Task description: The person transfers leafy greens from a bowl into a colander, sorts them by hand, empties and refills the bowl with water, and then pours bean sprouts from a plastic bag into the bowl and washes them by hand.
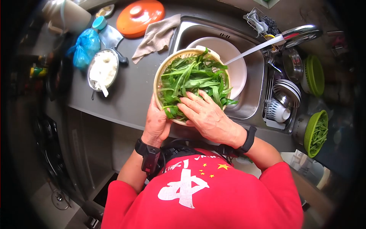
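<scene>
A cream colander (157, 84) filled with long green leafy vegetables (190, 76) is held over the near left edge of the sink. My left hand (156, 120) grips its near left rim, thumb side up against the wall. Flat on top of the leaves lies my right hand (209, 118), its fingers slightly apart and their tips among the greens. Behind the colander, partly covered by it, a large white basin (237, 68) sits in the steel sink (256, 97).
A chrome faucet (303, 33) reaches over the sink, a white stream running from it toward the basin. Left are a dish of white food (103, 66), a blue bag (87, 47), a cloth (156, 37) and an orange lid (140, 17). Bowls (286, 93) stand right, near green beans (319, 133).
</scene>
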